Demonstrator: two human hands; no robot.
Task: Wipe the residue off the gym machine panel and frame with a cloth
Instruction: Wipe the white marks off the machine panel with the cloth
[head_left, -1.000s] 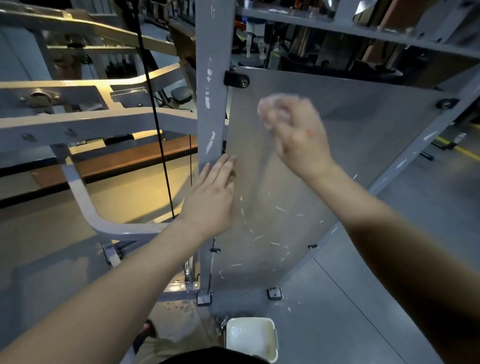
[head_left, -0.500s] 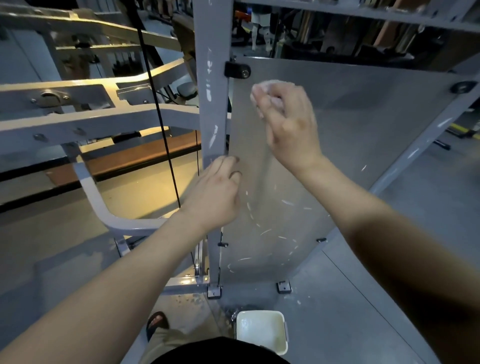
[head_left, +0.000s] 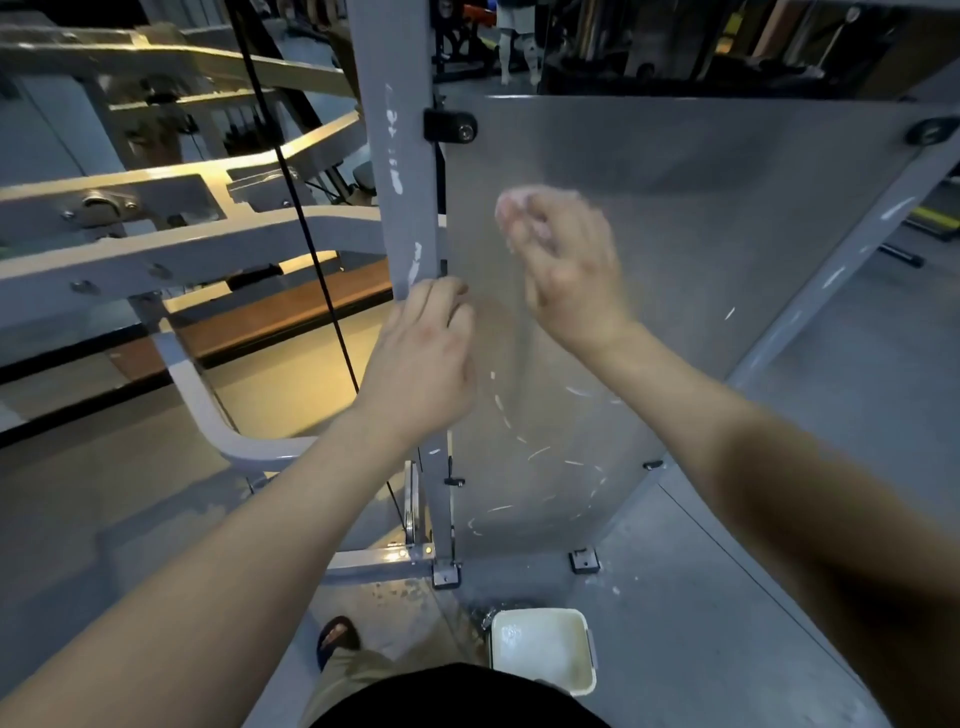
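Head camera: the grey metal panel (head_left: 727, 260) of the gym machine is seen standing upright in the middle and right of the scene, fixed by a black bracket (head_left: 450, 127) to the frame's upright post (head_left: 387, 62) on its left. The right hand (head_left: 569, 265), blurred, is held against the upper left part of the panel, and a pale, bunched cloth (head_left: 519, 200) is gripped at its fingertips and pressed to the sheet. The left hand (head_left: 423, 364) is set lower and just left of it, with its fingers curled over the post's right edge, where post and panel meet, so that the post is grasped. White residue streaks (head_left: 537, 453) are scattered over the lower, nearer part of the panel, below both hands, and further white smears (head_left: 396, 174) are seen on the post above the left hand. A black cable (head_left: 306, 228) is run down left of the post. On the floor, near the panel's foot, a white tub (head_left: 540, 649) is placed, and a sandalled foot (head_left: 337, 636) is seen to its left.
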